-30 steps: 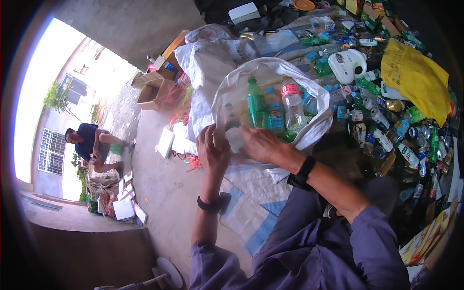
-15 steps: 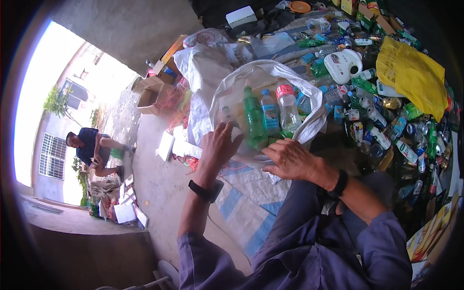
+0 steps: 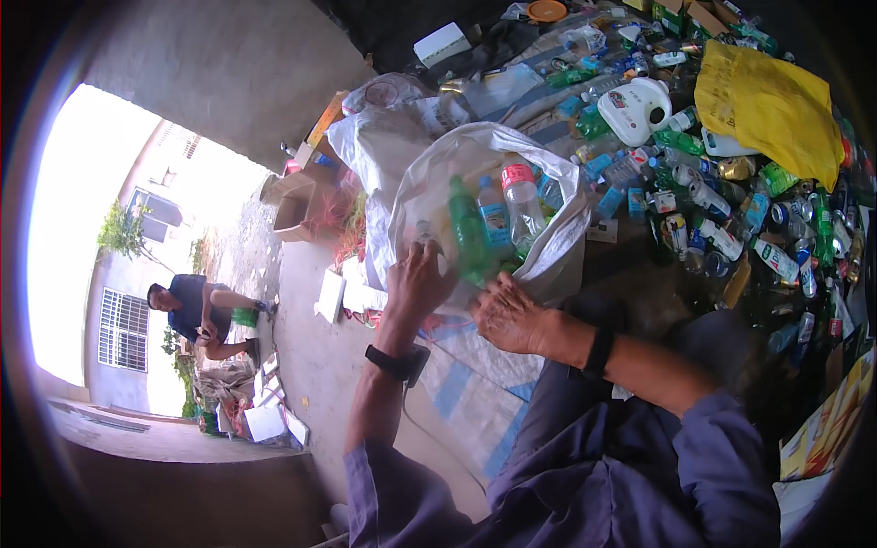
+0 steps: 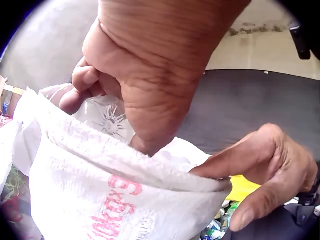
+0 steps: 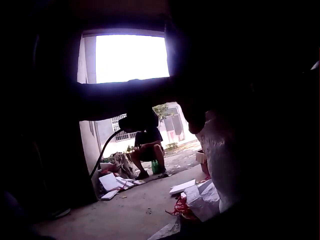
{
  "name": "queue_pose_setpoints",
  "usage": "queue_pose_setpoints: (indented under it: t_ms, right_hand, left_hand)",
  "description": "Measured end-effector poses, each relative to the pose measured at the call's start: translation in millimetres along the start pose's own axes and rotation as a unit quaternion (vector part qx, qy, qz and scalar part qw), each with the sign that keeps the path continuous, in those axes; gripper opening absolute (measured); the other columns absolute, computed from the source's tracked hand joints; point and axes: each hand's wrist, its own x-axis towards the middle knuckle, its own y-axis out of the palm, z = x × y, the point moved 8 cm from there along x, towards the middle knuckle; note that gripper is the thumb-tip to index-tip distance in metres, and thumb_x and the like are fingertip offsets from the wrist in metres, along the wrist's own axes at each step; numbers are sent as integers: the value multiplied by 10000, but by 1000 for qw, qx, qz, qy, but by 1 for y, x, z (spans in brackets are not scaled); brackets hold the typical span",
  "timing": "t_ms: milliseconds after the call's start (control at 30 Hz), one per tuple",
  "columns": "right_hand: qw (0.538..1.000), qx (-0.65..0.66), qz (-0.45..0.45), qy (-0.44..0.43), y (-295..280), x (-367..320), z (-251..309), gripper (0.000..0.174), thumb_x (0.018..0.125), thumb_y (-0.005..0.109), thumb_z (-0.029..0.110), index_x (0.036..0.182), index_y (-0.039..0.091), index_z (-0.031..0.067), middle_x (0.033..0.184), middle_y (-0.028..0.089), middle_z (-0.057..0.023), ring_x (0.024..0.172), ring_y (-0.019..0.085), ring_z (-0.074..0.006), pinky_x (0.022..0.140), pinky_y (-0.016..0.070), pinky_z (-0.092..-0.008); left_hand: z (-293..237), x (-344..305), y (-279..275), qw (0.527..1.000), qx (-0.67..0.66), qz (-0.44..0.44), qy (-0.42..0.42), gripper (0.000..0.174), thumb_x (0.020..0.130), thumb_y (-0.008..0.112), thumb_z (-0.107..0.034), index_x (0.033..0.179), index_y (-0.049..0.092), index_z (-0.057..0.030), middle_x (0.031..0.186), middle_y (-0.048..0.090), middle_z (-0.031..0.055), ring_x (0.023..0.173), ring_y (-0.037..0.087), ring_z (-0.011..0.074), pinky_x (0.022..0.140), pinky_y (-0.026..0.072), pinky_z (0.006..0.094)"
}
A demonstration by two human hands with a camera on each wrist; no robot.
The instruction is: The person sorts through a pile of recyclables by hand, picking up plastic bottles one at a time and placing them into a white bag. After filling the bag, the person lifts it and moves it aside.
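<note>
Holding sack rim (image 4: pixel 125 161), right grip (image 4: pixel 286 167) partly hidden

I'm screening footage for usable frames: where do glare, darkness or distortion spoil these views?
Head: outdoor opening blown out, outer edges warped and black. Left wrist: corners dark, but white sack and left hand readable. Right wrist: mostly black, with a white glare patch; seated person dim.

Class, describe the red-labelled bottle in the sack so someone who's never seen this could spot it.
In the head view, find the open white sack. Inside, just right of the blue-labelled bottle, is a clear bottle, set apart by its red label.
</note>
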Motion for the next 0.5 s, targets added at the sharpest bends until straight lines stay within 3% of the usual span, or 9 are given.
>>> queue_pose_setpoints:
  t_ms: [33,100,167,233,367,400,500]
  right_hand:
    - [997,34,72,12,9,0,1,182,836,607,191,926,648,39,951,659,-142,969,641,-301,979,417,-463]
    - [995,49,89,20,12,-4,2,175,826,609,173,932,651,40,965,666,-148,978,642,-294,974,421,-456]
    - [996,78,45,-1,6,-11,3,163,828,601,155,939,652,49,929,670,-126,965,649,-271,945,432,-443]
    - [997,69,29,-6,3,-13,1,154,831,602,152,934,657,51,907,674,-114,947,655,-261,922,439,-433]
    - [997,76,-23,-13,1,-16,0,129,847,597,133,915,678,60,858,685,-91,886,671,-245,833,465,-410]
    - [997,75,-23,-12,1,-16,-1,129,847,597,133,915,678,60,858,685,-91,886,671,-245,833,465,-410]
    - [994,87,-54,-26,-1,-21,-1,146,853,578,109,923,695,57,849,688,-102,855,675,-246,789,479,-400]
  left_hand:
    - [-2,-2,-3,1000,3,-1,3,512,824,721,-352,1235,602,-70,1219,650,176,1001,679,398,818,549,492]
    - [-1,-10,-12,1000,-17,-23,6,508,828,710,-344,1227,598,-50,1240,654,163,967,694,387,803,554,492]
    - [-1,-18,-19,999,1,-35,6,528,826,716,-334,1247,593,-40,1285,644,152,947,702,377,803,561,489]
    - [-8,-28,-39,993,-47,-111,20,474,811,709,-282,1211,592,-56,1163,661,173,892,700,381,762,561,482]
    - [-3,-20,-13,992,-31,-110,50,579,826,722,-254,1337,540,-53,1308,597,192,1021,661,411,837,547,481]
    - [-2,-17,-6,996,-45,-66,31,629,838,720,-249,1394,500,-50,1379,547,223,1085,635,429,873,537,483]
    - [8,-2,5,994,-62,-82,40,690,867,726,-287,1451,459,-33,1423,551,195,1090,652,425,897,541,489]
